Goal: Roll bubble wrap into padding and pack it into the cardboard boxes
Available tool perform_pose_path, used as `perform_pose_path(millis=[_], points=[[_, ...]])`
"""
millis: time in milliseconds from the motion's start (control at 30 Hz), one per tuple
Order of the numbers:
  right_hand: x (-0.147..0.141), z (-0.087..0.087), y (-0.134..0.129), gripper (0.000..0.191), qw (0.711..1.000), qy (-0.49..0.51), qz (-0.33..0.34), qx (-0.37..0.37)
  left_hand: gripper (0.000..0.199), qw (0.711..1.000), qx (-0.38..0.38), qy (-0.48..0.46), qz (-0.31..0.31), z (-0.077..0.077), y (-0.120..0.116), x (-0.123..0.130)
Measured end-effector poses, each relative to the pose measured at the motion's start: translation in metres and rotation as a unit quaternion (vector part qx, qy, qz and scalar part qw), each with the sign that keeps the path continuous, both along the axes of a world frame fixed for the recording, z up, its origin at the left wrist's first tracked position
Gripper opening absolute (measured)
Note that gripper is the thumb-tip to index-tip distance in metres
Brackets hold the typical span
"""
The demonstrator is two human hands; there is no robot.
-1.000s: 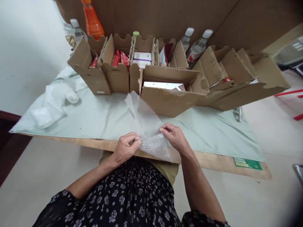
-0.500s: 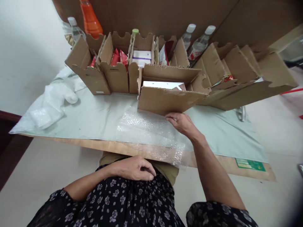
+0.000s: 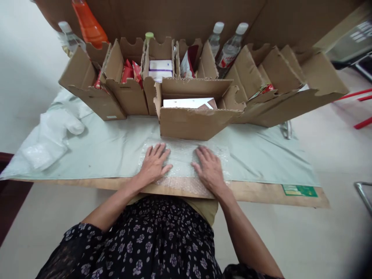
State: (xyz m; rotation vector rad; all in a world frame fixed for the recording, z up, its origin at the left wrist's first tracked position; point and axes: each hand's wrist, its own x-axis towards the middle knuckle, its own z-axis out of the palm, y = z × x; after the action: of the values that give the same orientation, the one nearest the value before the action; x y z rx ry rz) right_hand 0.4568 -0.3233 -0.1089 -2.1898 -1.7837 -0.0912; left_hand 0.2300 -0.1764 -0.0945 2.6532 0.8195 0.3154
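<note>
A clear sheet of bubble wrap (image 3: 181, 166) lies flat at the front of the cloth-covered table, its near edge reaching the bare wood. My left hand (image 3: 154, 164) rests palm down on its left part, fingers spread. On the right part lies my right hand (image 3: 209, 166), also flat with fingers apart. Neither hand holds anything. Just beyond the sheet stands a cardboard box (image 3: 197, 123) with an open top, and a white carton (image 3: 186, 103) shows inside it.
Behind stand several open cardboard boxes (image 3: 116, 97) with red packets (image 3: 132, 71) and white packs (image 3: 161, 68). Bottles (image 3: 229, 50) rise at the back, one with orange liquid (image 3: 91, 27). Crumpled bubble wrap (image 3: 49, 135) lies left; a green packet (image 3: 300, 190) sits at the right edge.
My left hand has come up from my lap onto the bubble wrap. My right hand has opened and flattened on the sheet, which now lies straighter. The view has shifted slightly.
</note>
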Motion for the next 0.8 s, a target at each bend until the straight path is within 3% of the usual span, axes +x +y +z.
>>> perform_pose_path(millis=[133,233,333,467,600,800], points=[[0.046,-0.009,-0.041,0.050,0.988,-0.008,-0.150,0.024,0.059,0.995,0.032,0.011,0.093,-0.008,0.012,-0.037],[0.055,-0.002,-0.075,0.047,0.979,-0.008,-0.197,0.050,0.056,0.993,0.036,0.013,0.114,-0.006,0.010,-0.057],[0.042,0.008,-0.106,0.053,0.989,0.021,-0.137,0.053,0.051,0.994,0.047,0.007,0.099,-0.001,-0.001,-0.066],[0.019,0.015,-0.131,0.067,0.998,0.053,-0.018,0.005,0.050,0.999,0.044,-0.010,0.021,0.003,-0.016,-0.067],[0.014,0.012,-0.137,0.054,0.999,0.026,0.004,-0.025,0.064,0.999,0.030,0.012,-0.040,0.004,-0.019,-0.066],[0.023,0.013,-0.139,0.039,0.999,0.028,0.044,-0.002,0.076,0.994,0.040,0.060,-0.084,0.014,-0.016,-0.079]])
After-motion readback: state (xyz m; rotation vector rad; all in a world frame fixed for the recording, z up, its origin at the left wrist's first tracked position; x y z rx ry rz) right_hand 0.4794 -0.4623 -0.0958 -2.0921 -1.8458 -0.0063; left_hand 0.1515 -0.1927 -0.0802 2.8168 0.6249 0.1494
